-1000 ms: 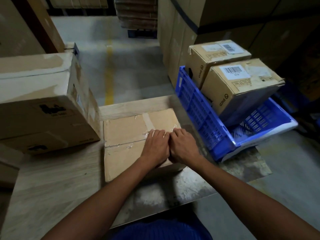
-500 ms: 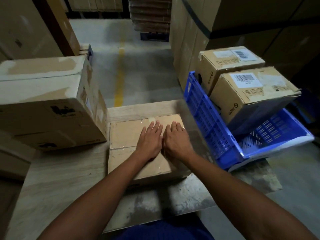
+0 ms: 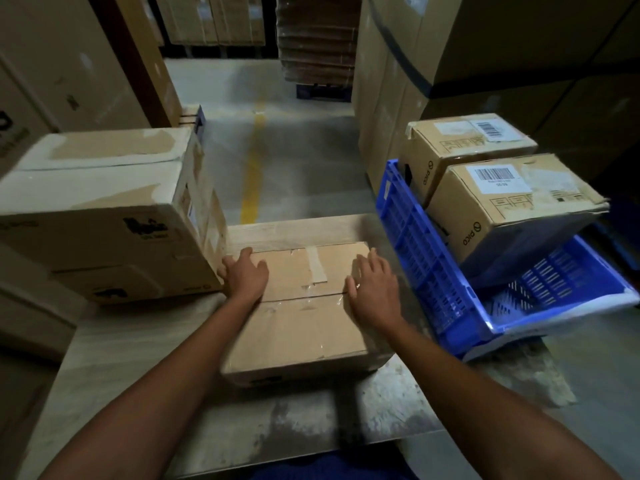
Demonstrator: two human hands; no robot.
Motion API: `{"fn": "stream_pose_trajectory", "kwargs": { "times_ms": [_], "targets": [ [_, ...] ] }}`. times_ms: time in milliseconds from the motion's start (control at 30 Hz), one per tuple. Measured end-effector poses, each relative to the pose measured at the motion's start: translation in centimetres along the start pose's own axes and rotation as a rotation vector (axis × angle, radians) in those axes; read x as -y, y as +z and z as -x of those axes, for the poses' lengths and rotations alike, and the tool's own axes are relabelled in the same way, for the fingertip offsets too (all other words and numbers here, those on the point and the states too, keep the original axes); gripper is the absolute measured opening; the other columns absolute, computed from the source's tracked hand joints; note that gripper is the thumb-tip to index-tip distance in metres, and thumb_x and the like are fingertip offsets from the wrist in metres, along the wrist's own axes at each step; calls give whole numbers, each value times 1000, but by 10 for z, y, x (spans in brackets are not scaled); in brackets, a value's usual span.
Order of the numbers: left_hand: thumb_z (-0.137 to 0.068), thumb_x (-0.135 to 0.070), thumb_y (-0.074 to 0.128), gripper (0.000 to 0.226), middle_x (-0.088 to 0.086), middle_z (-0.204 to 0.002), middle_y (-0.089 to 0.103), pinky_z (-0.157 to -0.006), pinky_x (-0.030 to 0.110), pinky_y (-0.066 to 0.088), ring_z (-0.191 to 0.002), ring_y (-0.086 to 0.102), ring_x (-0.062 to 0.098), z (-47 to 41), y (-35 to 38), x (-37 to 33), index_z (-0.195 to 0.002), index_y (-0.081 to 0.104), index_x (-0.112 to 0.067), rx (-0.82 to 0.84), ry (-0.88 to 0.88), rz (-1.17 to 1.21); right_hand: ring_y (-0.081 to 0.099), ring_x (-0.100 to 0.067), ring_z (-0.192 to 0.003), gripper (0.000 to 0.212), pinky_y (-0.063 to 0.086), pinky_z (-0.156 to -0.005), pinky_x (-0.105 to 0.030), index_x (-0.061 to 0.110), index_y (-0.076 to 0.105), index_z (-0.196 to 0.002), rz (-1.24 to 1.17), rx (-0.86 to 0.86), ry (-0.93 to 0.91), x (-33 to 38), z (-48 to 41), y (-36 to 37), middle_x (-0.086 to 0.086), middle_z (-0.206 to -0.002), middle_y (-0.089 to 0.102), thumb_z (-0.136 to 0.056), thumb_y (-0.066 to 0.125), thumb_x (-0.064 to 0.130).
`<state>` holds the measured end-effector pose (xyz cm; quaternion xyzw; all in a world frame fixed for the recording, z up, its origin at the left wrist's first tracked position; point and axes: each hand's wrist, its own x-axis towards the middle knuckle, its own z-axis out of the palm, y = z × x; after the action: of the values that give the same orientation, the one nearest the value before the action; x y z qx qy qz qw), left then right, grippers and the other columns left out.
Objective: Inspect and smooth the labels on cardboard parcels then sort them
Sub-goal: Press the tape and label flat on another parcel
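A flat cardboard parcel (image 3: 301, 317) with clear tape over its seam lies on the wooden table (image 3: 117, 344) in front of me. My left hand (image 3: 244, 275) rests flat at the parcel's far left corner, fingers spread. At the right edge of the lid my right hand (image 3: 372, 287) lies flat, fingers straight. Both hands touch the top without gripping. Two labelled parcels stand in a blue crate (image 3: 440, 289) to the right: a near one (image 3: 509, 206) and a far one (image 3: 464, 143), each with a barcode label.
A large carton (image 3: 104, 209) stands on the table at the left, close to my left hand. Tall stacked cartons (image 3: 398, 81) rise behind the crate. A concrete aisle with a yellow line (image 3: 254, 168) runs ahead.
My hands were side by side at the middle of the parcel's top. They have slid apart, the left to the left corner and the right to the right edge.
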<state>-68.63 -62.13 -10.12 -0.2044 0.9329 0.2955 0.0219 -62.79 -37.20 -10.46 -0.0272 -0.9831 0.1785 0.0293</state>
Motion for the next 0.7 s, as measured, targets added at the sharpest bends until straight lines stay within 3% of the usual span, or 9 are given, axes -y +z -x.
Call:
{"fn": "stream_pose_trajectory", "kwargs": {
  "times_ms": [33, 100, 200, 300, 367, 467, 600, 700],
  "targets": [
    [-95, -30, 56, 49, 20, -148, 35, -109, 46, 36, -133, 38, 43, -1, -1, 1, -143, 51, -21, 14, -50, 64, 29, -26, -148, 55, 32, -116, -45, 20, 36, -151, -121, 24, 99, 3, -2, 1, -8, -163, 28, -101, 49, 42],
    [-94, -26, 57, 49, 19, -145, 42, -108, 40, 37, -129, 45, 40, -3, -4, 1, -143, 53, -21, 21, -87, 191, 41, -25, -142, 57, 39, -112, -44, 19, 40, -150, -426, 29, 307, 11, -8, -2, -7, -157, 40, -99, 57, 39],
    [-91, -27, 58, 47, 16, -146, 44, -110, 36, 35, -130, 46, 35, -2, -9, 0, -137, 58, -17, -22, -97, 369, 52, -24, -130, 58, 46, -107, -48, 22, 44, -146, -703, -122, 486, 25, -13, -13, -3, -146, 51, -94, 61, 42],
    [-83, -37, 56, 37, 12, -137, 49, -104, 35, 39, -124, 49, 32, 11, -22, -7, -114, 66, -21, -151, -121, 475, 52, -26, -125, 63, 48, -103, -51, 24, 43, -146, -708, -219, 545, 34, -14, -25, -3, -142, 47, -92, 58, 53],
    [-88, -32, 61, 18, 13, -130, 46, -97, 31, 36, -119, 47, 32, 19, -34, -14, -97, 67, -18, -266, -158, 523, 53, -28, -120, 64, 49, -99, -53, 23, 46, -142, -710, -244, 566, 38, -14, -32, -5, -134, 47, -90, 52, 61],
    [-90, -29, 65, 15, 13, -121, 45, -86, 23, 32, -113, 47, 30, 29, -51, -18, -86, 63, -15, -387, -113, 595, 54, -28, -111, 64, 50, -96, -53, 20, 53, -129, -738, -279, 569, 46, -10, -41, -6, -122, 47, -88, 46, 69],
    [-90, -27, 70, 21, 12, -106, 45, -84, 20, 36, -99, 50, 26, 36, -68, -15, -79, 63, -11, -552, 9, 701, 56, -23, -105, 54, 54, -88, -44, 16, 51, -122, -845, -422, 602, 60, -1, -49, -4, -118, 47, -95, 52, 62],
    [-89, -23, 73, 21, 7, -103, 42, -84, 22, 38, -93, 47, 21, 49, -69, -8, -77, 58, -12, -564, 51, 735, 56, -20, -99, 48, 50, -76, -31, 11, 50, -120, -884, -485, 636, 72, 10, -44, -5, -118, 47, -95, 61, 51]
  ]
}}
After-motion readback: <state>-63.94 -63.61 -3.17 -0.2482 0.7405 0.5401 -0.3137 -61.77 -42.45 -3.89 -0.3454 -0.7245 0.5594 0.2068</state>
